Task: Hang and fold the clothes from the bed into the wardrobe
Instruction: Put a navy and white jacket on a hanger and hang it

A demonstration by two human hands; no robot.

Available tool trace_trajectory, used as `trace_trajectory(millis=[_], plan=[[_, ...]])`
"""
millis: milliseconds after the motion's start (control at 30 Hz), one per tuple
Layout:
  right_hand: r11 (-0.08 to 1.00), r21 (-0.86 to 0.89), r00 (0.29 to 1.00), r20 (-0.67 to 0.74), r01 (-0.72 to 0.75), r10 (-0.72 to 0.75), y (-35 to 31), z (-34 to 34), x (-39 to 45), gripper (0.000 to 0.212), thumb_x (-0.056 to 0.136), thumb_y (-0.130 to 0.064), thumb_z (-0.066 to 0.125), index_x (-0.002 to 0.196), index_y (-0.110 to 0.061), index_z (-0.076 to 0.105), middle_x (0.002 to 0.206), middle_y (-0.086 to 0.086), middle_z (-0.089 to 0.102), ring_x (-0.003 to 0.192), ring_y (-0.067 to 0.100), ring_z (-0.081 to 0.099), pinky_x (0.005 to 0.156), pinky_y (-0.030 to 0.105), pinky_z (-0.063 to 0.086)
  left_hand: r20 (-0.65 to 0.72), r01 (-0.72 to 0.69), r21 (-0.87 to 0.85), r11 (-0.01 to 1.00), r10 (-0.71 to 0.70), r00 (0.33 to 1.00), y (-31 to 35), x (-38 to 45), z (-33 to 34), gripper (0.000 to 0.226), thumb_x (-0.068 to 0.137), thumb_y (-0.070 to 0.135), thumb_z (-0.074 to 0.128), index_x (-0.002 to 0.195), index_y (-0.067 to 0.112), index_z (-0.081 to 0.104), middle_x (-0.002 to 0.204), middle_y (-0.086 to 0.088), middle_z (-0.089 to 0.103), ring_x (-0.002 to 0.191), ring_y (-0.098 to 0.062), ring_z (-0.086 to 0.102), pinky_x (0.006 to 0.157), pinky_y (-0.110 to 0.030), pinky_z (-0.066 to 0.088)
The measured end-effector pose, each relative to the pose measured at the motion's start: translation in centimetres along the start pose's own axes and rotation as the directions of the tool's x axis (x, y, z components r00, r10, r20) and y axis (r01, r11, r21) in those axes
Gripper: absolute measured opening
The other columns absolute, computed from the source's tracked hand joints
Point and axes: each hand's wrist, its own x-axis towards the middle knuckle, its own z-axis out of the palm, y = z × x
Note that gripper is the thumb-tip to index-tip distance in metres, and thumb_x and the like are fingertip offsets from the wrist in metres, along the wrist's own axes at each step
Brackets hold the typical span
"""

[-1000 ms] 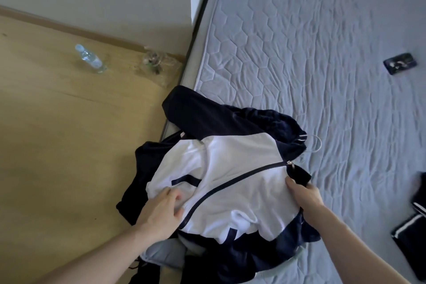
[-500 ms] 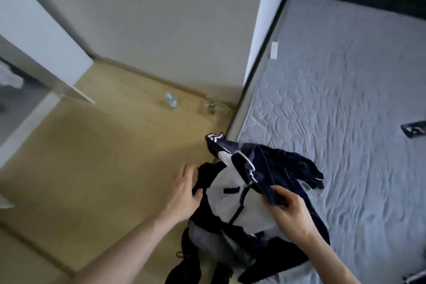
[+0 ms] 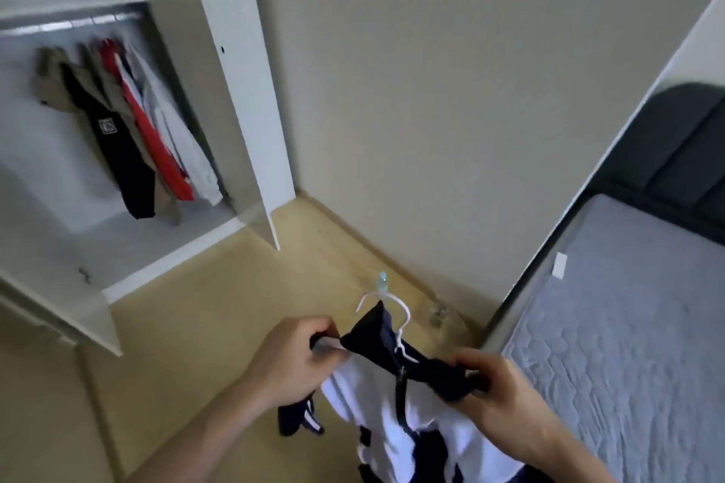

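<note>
A navy and white zip jacket (image 3: 396, 416) hangs in the air on a white hanger (image 3: 396, 306), whose hook sticks up above the collar. My left hand (image 3: 292, 359) grips the jacket's left shoulder. My right hand (image 3: 498, 390) grips the navy right shoulder. The open white wardrobe (image 3: 243, 98) stands at the upper left. Several garments (image 3: 129, 122) hang from its rail. The bed (image 3: 627, 325) with its grey mattress lies to the right.
A small water bottle (image 3: 382, 282) stands on the wooden floor (image 3: 219, 306) by the wall, partly behind the hanger. A clear object (image 3: 437, 314) lies near the bed corner. The wardrobe door (image 3: 59, 302) is swung open at the lower left.
The jacket has been lifted off the bed's edge and now hangs between both hands. My view has swung up and left, bringing the wardrobe into sight.
</note>
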Motion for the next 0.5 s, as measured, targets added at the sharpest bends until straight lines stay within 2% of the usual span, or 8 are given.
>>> trace_trajectory(millis=[100, 167, 233, 367, 500], plan=[[0.997, -0.042, 0.998, 0.023, 0.064, -0.064, -4.6, 0.9, 3.8, 0.019, 0.087, -0.033, 0.069, 0.105, -0.035, 0.075, 0.089, -0.010, 0.074, 0.072, 0.019, 0.063, 0.072, 0.033, 0.052, -0.104, 0.060, -0.150, 0.987, -0.076, 0.992, -2.0, -1.1, -5.9, 0.032, 0.077, 0.033, 0.069, 0.066, 0.013, 0.046, 0.057, 0.003, 0.043, 0.056, -0.005, 0.037, 0.055, -0.029, 0.032], [0.994, -0.063, 0.996, 0.014, 0.090, -0.090, -6.8, 1.7, 6.7, 0.014, 0.091, -0.038, 0.072, 0.104, -0.037, 0.075, 0.082, -0.015, 0.071, 0.064, 0.009, 0.052, 0.063, 0.023, 0.044, -0.179, 0.076, -0.167, 0.983, -0.106, 0.978, -3.6, -1.4, -9.7, 0.030, 0.075, 0.031, 0.066, 0.065, 0.011, 0.045, 0.056, 0.004, 0.041, 0.056, -0.006, 0.036, 0.055, -0.028, 0.031], [0.991, -0.086, 0.994, 0.018, 0.106, -0.105, -8.6, 3.0, 9.4, 0.008, 0.092, -0.038, 0.072, 0.099, -0.036, 0.074, 0.072, -0.012, 0.065, 0.062, 0.003, 0.049, 0.061, 0.016, 0.039, -0.250, 0.088, -0.148, 0.985, -0.124, 0.960, -5.5, -1.5, -13.5, 0.027, 0.074, 0.031, 0.064, 0.067, 0.011, 0.048, 0.056, 0.002, 0.044, 0.055, -0.006, 0.036, 0.054, -0.026, 0.031], [0.980, -0.143, 0.989, 0.082, 0.137, -0.127, -12.3, 6.3, 14.4, 0.020, 0.093, -0.040, 0.067, 0.090, -0.020, 0.069, 0.069, -0.005, 0.057, 0.067, 0.002, 0.046, 0.065, 0.024, 0.039, -0.356, 0.117, -0.131, 0.985, -0.156, 0.921, -9.5, -1.3, -20.0, 0.025, 0.074, 0.032, 0.066, 0.067, 0.012, 0.052, 0.061, -0.004, 0.051, 0.056, -0.006, 0.041, 0.056, -0.028, 0.035], [0.967, -0.122, 0.968, 0.141, 0.223, -0.206, -17.8, 10.4, 18.9, 0.032, 0.087, -0.048, 0.062, 0.079, -0.017, 0.062, 0.064, -0.009, 0.047, 0.063, 0.002, 0.043, 0.061, 0.021, 0.033, -0.414, 0.191, -0.114, 0.975, -0.222, 0.883, -12.7, -0.8, -25.6, 0.021, 0.072, 0.031, 0.068, 0.069, 0.013, 0.057, 0.064, -0.003, 0.056, 0.057, -0.005, 0.045, 0.058, -0.027, 0.037]])
